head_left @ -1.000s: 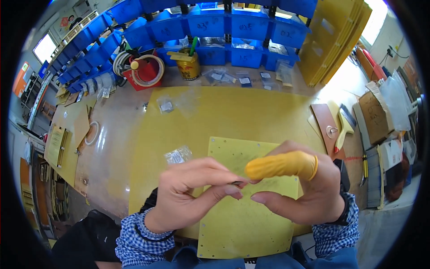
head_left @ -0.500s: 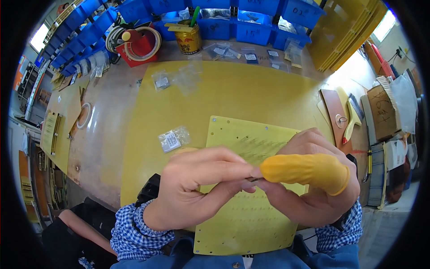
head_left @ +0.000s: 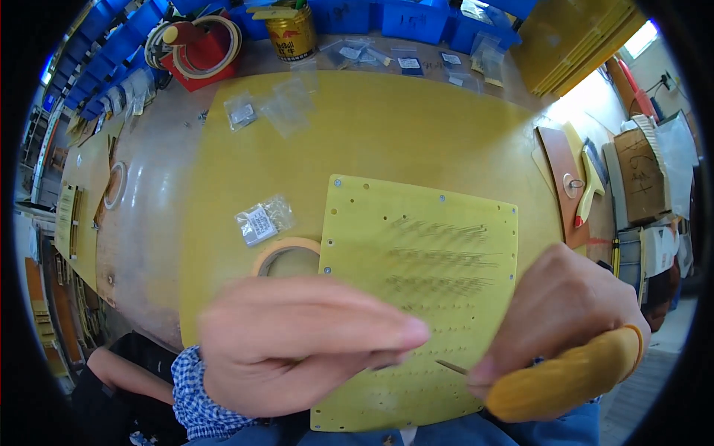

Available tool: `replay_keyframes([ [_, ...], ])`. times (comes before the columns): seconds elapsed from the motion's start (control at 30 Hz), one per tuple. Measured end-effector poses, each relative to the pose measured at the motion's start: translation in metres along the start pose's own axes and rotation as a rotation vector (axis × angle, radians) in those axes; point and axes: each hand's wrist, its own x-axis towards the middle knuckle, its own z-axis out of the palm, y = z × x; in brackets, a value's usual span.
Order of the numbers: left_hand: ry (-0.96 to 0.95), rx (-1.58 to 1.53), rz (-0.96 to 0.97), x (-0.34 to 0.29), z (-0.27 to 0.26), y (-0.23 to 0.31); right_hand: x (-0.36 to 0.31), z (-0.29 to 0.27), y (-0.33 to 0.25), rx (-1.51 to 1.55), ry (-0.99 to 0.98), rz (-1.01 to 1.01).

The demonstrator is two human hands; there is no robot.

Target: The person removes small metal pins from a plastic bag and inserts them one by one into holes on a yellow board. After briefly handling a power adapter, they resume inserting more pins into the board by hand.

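Observation:
Over the near half of a yellow board point(head_left: 357, 223) my left hand point(head_left: 297, 342) is closed in a pinch, blurred by motion. What it holds, if anything, I cannot make out. To its right, my right hand point(head_left: 565, 327) wears a yellow finger cot point(head_left: 565, 379) and grips a thin, pointed metal piece point(head_left: 451, 366) whose tip points left. The hands are apart. The board has screws along its edges, rows of fine dark pins point(head_left: 439, 257) leaning in its upper half, and rows of small holes or studs lower down, partly hidden by my left hand.
A tape roll point(head_left: 286, 249) and a small labelled bag point(head_left: 259, 223) lie left of the board. More bags point(head_left: 242, 111) lie behind. Farther back are a gold can point(head_left: 290, 33), a red tape holder point(head_left: 201, 56) and blue bins point(head_left: 413, 22). A brush point(head_left: 591, 186) lies at right.
My hands have moved apart and nearer to me, the right one drawing the thin metal piece away from the left. The view has shifted, and the tape roll shows more fully.

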Motion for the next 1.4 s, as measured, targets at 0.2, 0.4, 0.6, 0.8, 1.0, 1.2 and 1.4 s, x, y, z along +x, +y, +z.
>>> replay_keyframes([
  [0.2,0.301,-0.501,0.061,-0.028,-0.017,0.004,-0.025,0.005,0.027,-0.451,-0.275,-0.397],
  [0.4,0.512,-0.861,0.181,-0.021,-0.011,-0.008,-0.036,0.011,0.034,-0.423,-0.222,-0.448],
  [0.6,0.512,-0.389,0.155,-0.022,-0.016,-0.019,-0.026,0.01,0.043,-0.312,-0.242,-0.331],
  [0.8,0.247,-0.06,0.115,-0.027,-0.027,-0.01,-0.022,0.016,0.047,-0.637,-0.265,-0.72],
  [1.0,0.037,0.199,0.131,-0.019,-0.04,-0.013,-0.021,0.015,0.051,-0.701,-0.242,-0.703],
  [1.2,-0.122,0.353,0.032,-0.014,-0.042,0.002,-0.022,0.011,0.05,-0.776,-0.275,-0.792],
  [1.4,-0.154,0.445,0.018,-0.014,-0.033,-0.003,-0.023,0.015,0.043,-0.381,-0.202,-0.412],
])
